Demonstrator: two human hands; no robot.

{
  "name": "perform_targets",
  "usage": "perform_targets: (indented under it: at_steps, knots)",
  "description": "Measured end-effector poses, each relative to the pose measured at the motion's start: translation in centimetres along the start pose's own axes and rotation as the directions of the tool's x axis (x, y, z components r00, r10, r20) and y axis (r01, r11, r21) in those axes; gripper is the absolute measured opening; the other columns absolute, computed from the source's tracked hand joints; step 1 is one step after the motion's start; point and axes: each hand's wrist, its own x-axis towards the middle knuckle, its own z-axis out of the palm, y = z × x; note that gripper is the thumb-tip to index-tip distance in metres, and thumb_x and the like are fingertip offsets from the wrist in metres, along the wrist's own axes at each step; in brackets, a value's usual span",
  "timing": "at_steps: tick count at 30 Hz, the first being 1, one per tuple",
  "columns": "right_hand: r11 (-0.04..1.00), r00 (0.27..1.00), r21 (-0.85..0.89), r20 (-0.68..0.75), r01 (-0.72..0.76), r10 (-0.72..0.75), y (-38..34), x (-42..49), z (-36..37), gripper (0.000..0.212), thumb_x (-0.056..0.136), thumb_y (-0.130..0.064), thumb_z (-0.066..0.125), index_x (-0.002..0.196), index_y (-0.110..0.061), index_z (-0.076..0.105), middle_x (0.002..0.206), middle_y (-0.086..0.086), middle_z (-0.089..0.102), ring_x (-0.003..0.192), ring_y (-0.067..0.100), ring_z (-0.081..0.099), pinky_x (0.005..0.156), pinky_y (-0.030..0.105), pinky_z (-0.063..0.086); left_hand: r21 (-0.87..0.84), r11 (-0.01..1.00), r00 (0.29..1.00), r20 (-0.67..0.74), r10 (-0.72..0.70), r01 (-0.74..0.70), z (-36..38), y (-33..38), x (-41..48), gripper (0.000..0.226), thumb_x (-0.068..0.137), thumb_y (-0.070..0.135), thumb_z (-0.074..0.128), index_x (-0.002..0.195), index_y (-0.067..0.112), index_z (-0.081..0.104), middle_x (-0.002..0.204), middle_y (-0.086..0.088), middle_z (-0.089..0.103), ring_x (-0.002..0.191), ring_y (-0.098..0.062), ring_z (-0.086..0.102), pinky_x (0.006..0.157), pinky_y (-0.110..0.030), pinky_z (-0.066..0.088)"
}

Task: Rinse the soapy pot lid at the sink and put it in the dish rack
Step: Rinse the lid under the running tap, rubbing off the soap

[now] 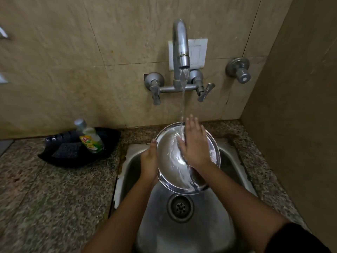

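A round steel pot lid (169, 157) is held tilted over the steel sink (184, 232), under the running tap (181, 50). Water streams onto its upper part and runs across its shiny surface. My left hand (149, 161) grips the lid's left rim. Flat on the lid's right half lies my right hand (196, 143), fingers spread and pointing to the wall. No dish rack is in view.
The sink drain (180, 207) lies below the lid. Two tap handles (156, 90) flank the spout, and a separate valve (239, 70) sits at the right. A black tray (60, 159) with a dish soap bottle (90, 136) and scrub pad (66, 151) rests on the granite counter (45, 198).
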Motion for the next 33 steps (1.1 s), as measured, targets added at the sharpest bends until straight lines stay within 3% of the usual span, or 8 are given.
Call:
perform_targets:
  at_steps: [4,8,10,13,17,22,28,33]
  knots:
    - [0.928,0.927,0.067,0.055,0.366,-0.370,-4.5,-1.6,0.8,0.060,0.098,-0.035,0.023,0.152,-0.011,0.010,0.161,0.006,0.005,0.149,0.017,0.000,0.121,0.039,0.009,-0.022,1.000,0.999,0.036,-0.009,0.010,0.5,0.1,0.2,0.049,0.094,0.049,0.045,0.089,0.008,0.072,0.081,-0.009,0.076,0.080,-0.022,0.073,0.072,-0.027,0.057]
    - [0.828,0.807,0.043,0.202,0.559,-0.555,-0.3,-7.2,1.0,0.058,0.101,-0.039,0.024,0.153,-0.018,0.008,0.162,-0.001,0.007,0.149,0.012,0.002,0.121,0.034,0.004,-0.074,0.997,1.000,-0.010,-0.017,0.016,-0.4,-0.4,1.1,0.055,0.089,0.057,0.049,0.083,0.008,0.071,0.089,-0.014,0.074,0.088,-0.029,0.070,0.087,-0.042,0.054]
    - [0.853,0.825,-0.002,0.254,0.522,-0.504,3.9,-8.5,1.0,0.061,0.100,-0.044,0.026,0.153,-0.021,0.008,0.161,-0.003,0.005,0.148,0.011,-0.001,0.121,0.038,0.010,-0.074,0.997,0.999,-0.050,-0.020,0.016,-0.9,-0.6,1.1,0.052,0.089,0.055,0.050,0.080,0.007,0.066,0.085,-0.018,0.067,0.081,-0.029,0.065,0.081,-0.043,0.053]
    - [0.961,0.942,-0.082,0.237,0.263,-0.238,7.7,-7.1,0.8,0.065,0.098,-0.047,0.022,0.153,-0.017,0.004,0.160,0.000,-0.002,0.148,0.014,-0.004,0.118,0.043,0.018,-0.044,0.999,0.999,-0.047,-0.011,0.009,-0.9,-0.8,0.8,0.049,0.092,0.050,0.049,0.083,0.005,0.065,0.082,-0.019,0.064,0.076,-0.028,0.061,0.073,-0.041,0.052]
    - [0.987,0.989,-0.111,0.107,0.116,-0.105,4.9,-2.6,0.6,0.070,0.097,-0.051,0.019,0.152,-0.011,0.005,0.161,0.006,0.003,0.148,0.018,-0.001,0.121,0.039,0.006,-0.031,0.998,0.998,-0.040,-0.054,0.053,0.3,-1.3,0.0,0.047,0.093,0.047,0.049,0.072,0.008,0.063,0.077,-0.016,0.067,0.073,-0.028,0.064,0.073,-0.038,0.053]
    - [0.951,0.946,0.070,0.101,0.301,-0.307,-1.7,-1.9,1.2,0.069,0.096,-0.046,0.026,0.153,-0.013,0.006,0.162,0.004,0.002,0.148,0.015,-0.006,0.121,0.041,0.006,-0.081,0.994,0.996,-0.032,-0.080,0.077,1.3,-1.0,-0.1,0.049,0.093,0.047,0.050,0.080,0.003,0.069,0.085,-0.022,0.072,0.079,-0.032,0.069,0.080,-0.041,0.056]
    - [0.772,0.731,0.101,0.266,0.627,-0.628,1.3,-8.6,1.1,0.067,0.098,-0.049,0.031,0.153,-0.019,0.005,0.162,-0.002,0.006,0.148,0.010,0.001,0.120,0.032,0.008,-0.079,0.993,0.995,-0.020,-0.093,0.091,0.2,-1.0,0.9,0.049,0.090,0.051,0.052,0.084,0.006,0.071,0.093,-0.019,0.074,0.092,-0.034,0.070,0.091,-0.049,0.053]
    - [0.765,0.762,0.003,0.075,0.644,-0.643,7.0,-9.5,0.4,0.049,0.098,-0.018,0.049,0.145,-0.020,0.038,0.153,-0.003,0.036,0.142,0.015,0.030,0.110,0.037,0.033,-0.042,0.988,0.988,0.016,-0.151,0.152,-0.5,-0.8,1.2,0.046,0.091,0.050,0.052,0.082,0.010,0.072,0.089,-0.017,0.074,0.090,-0.035,0.070,0.087,-0.049,0.055]
